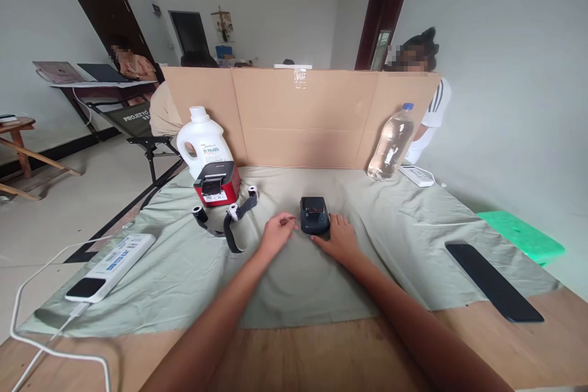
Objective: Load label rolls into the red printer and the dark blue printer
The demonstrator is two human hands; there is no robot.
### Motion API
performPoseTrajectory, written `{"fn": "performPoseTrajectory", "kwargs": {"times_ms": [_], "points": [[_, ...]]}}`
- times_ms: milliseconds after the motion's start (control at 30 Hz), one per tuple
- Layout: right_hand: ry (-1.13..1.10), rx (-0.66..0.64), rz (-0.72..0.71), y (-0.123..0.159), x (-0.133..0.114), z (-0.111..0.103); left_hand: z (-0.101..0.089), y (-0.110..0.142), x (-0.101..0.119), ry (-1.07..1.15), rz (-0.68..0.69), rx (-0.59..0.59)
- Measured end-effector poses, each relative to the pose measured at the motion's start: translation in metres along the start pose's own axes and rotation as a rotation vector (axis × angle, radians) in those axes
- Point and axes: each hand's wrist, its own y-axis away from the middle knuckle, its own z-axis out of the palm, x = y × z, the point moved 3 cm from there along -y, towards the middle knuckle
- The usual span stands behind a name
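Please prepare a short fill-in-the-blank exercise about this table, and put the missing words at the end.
1. The person's left hand and right hand are at opposite ____ of the small black boxy device.
2. The tall clear plastic bottle has a cap coloured ____.
3. The brown upright screen at the back is made of ____.
4. Seen from here, the boxy red-and-black machine partly hides a white plastic jug standing ____ it.

Missing words: sides; blue; cardboard; behind.

Forearms (206, 324) cropped; black device (316, 223) markings likely unreadable.
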Motion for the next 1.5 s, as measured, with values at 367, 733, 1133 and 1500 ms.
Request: {"fn": "performPoseTrajectory", "kwargs": {"times_ms": [367,733,1133,1500], "points": [[-0.063,-0.029,-0.042,0.002,0.001,0.005,0.008,-0.07,0.003,0.101,-0.27,-0.089],[-0.021,-0.099,-0.047,-0.004,0.002,0.008,0.007,-0.075,0.002,0.031,-0.344,-0.112],[0.002,-0.071,-0.054,-0.003,0.002,0.007,0.006,-0.069,0.007,0.044,-0.292,-0.12],[0.054,-0.046,-0.07,-0.003,0.003,0.01,0.008,-0.076,0.001,0.145,0.025,-0.011]]}}
